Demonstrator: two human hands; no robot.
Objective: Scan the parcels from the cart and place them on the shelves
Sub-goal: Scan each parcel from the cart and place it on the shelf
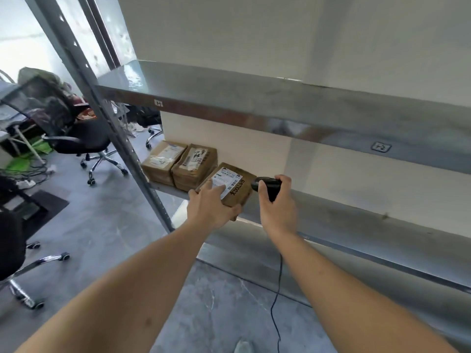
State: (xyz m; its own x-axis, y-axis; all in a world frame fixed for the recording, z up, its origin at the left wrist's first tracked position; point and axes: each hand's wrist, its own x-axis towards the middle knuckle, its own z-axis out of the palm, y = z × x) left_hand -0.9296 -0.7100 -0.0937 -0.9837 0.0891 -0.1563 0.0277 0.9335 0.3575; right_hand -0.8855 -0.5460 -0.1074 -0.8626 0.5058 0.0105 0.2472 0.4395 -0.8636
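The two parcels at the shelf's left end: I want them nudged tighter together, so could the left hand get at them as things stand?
Probably not yet. The left hand grips another parcel, though the two parcels lie just beyond it with nothing between.

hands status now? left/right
Left hand: holding the parcel over the lower shelf.
Right hand: gripping the scanner.

Grey concrete floor (102,225), cream wall (280,34) — black office chair (84,141).
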